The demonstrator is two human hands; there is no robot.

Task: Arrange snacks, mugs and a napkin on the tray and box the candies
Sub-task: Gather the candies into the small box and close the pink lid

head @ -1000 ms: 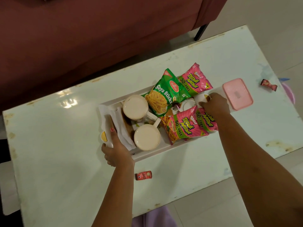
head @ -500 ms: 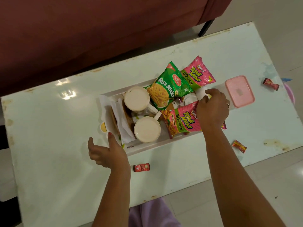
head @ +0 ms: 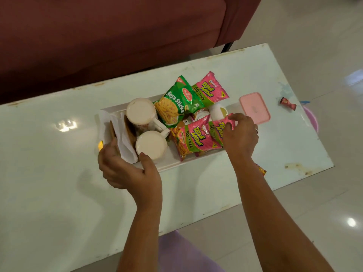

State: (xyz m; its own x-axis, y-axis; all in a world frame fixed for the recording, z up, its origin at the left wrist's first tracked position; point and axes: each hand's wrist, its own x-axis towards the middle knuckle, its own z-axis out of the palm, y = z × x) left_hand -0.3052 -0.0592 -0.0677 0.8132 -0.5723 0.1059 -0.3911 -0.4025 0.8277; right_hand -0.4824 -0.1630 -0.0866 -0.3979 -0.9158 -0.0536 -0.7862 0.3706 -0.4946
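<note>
Right hand (head: pixel 240 134): fingertips pinch the top edge of a pink Tedhe Medhe packet (head: pixel 217 128) at the tray's 3 o'clock end. It overlaps a second pink packet (head: pixel 193 141). Left hand (head: pixel 125 169): cupped round the white tray (head: pixel 170 166) at its 7 o'clock corner, thumb by the near mug (head: pixel 151 145). Can't tell if it actually grips. Far mug (head: pixel 140 112) at 11, both cream. Folded white napkin (head: pixel 125 146) at 9. Green Soya Sticks packet (head: pixel 176 103) at 12 and third pink packet (head: pixel 210 89) at 1 overhang the far rim. Pink-lidded box (head: pixel 254 107) is off-tray at 3 on the tabletop (head: pixel 59 173), with a red-wrapped candy (head: pixel 287 103) beyond it.
</note>
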